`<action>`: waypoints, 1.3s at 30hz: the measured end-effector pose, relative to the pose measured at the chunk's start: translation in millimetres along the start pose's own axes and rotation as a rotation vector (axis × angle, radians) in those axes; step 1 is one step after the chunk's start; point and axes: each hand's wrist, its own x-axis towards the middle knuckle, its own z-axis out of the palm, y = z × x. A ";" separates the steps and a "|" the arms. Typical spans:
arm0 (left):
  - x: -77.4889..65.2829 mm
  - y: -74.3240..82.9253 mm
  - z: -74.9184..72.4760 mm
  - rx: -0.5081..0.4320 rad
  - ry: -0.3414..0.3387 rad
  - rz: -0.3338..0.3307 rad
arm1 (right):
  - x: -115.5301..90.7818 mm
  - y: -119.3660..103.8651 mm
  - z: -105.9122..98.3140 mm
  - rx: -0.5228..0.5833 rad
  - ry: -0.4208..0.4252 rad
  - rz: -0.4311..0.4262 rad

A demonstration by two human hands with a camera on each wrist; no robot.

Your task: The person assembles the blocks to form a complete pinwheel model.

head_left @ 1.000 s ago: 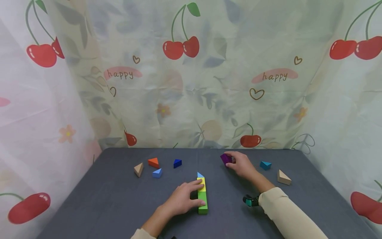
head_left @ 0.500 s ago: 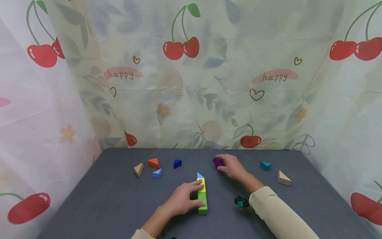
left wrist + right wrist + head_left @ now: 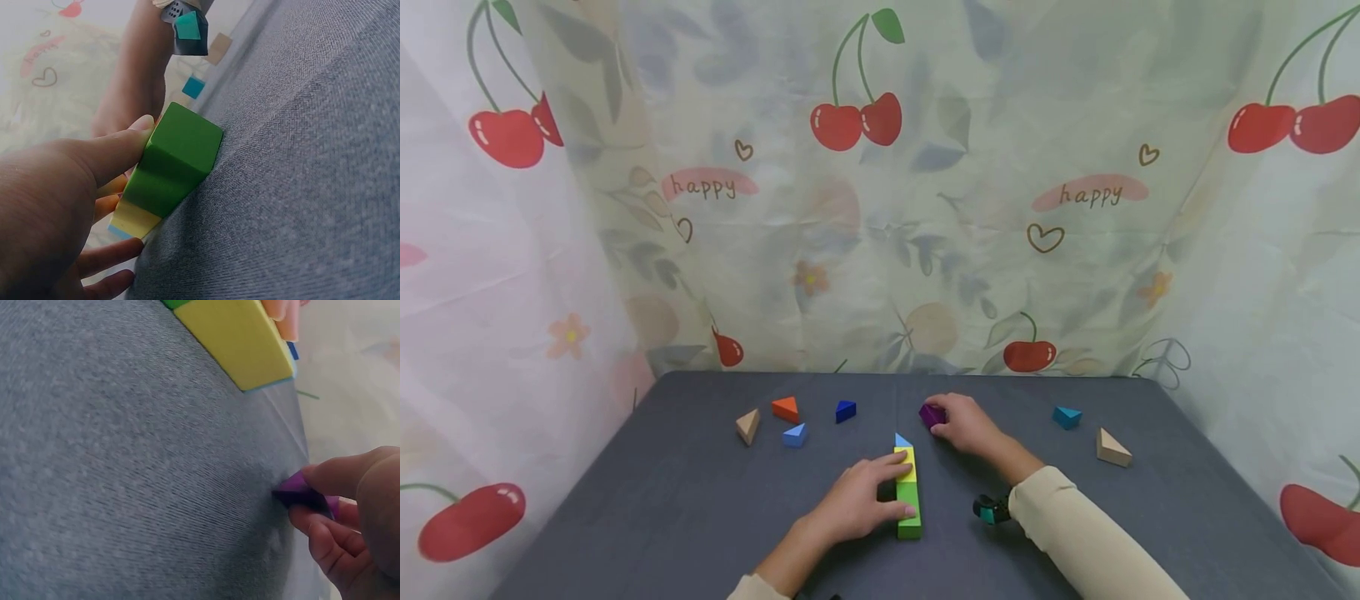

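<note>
My left hand (image 3: 857, 498) rests on a row of blocks lying on the table, thumb on the green block (image 3: 909, 527) and fingertips on the yellow block (image 3: 912, 475). At the row's far end sits a light blue triangular block (image 3: 902, 440). In the left wrist view, the green block (image 3: 175, 150) stands nearest, with the thumb along its upper edge. Beyond the row and to its right, my right hand (image 3: 970, 427) pinches a purple block (image 3: 932, 416) between thumb and fingers. The right wrist view shows the purple block (image 3: 301, 494) low over the cloth, partly covered by fingers.
At the back left lie a wooden triangle (image 3: 748, 427), an orange triangle (image 3: 786, 409), a blue triangle (image 3: 794, 435) and a dark blue one (image 3: 846, 411). A teal triangle (image 3: 1067, 417) and another wooden one (image 3: 1113, 448) lie on the right. Printed curtains (image 3: 887, 250) surround the table.
My right hand has moved left and slightly nearer with the purple block, toward the far end of the row. The left hand and the row have stayed in place.
</note>
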 end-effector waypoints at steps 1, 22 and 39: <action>0.2 -0.1 0.1 0.002 0.000 -0.002 | -0.1 -0.5 0.5 -0.003 -0.009 0.003; 1.2 3.2 -2.7 0.015 -0.009 -0.034 | -5.1 12.1 -10.7 0.059 -0.109 -0.032; 0.0 1.1 -0.1 0.018 0.002 -0.016 | -10.8 5.8 2.1 -0.032 0.016 -0.086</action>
